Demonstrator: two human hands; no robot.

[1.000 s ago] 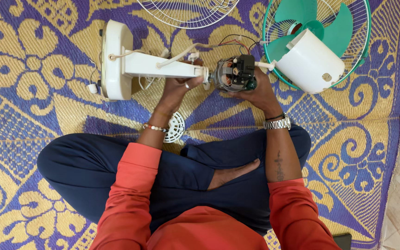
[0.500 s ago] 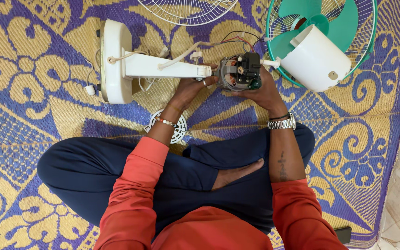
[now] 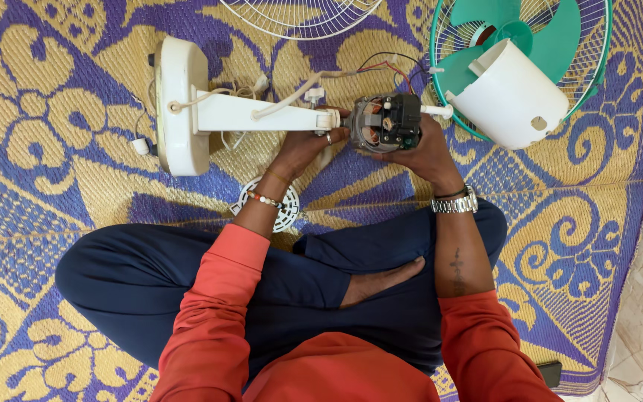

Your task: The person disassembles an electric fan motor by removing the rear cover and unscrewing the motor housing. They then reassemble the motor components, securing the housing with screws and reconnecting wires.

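Note:
A white fan stand (image 3: pixel 240 113) lies on its side on the mat, its round base (image 3: pixel 180 104) to the left. The bare fan motor (image 3: pixel 385 121), with copper windings and a black block, sits at the stand's right end. My left hand (image 3: pixel 305 145) grips the neck of the stand just left of the motor. From the right and below, my right hand (image 3: pixel 420 152) is wrapped round the motor. Thin wires (image 3: pixel 381 63) loop above the motor.
A white motor cover (image 3: pixel 511 95) rests on a green fan blade and grille (image 3: pixel 552 37) at the upper right. A white wire grille (image 3: pixel 299 11) lies at the top. A small round white vented cap (image 3: pixel 280 212) lies by my left wrist. I sit cross-legged on a purple and yellow mat (image 3: pixel 39 149).
Both hands keep their hold on stand and motor. The view has shifted slightly, and the motor looks turned a little in my right hand.

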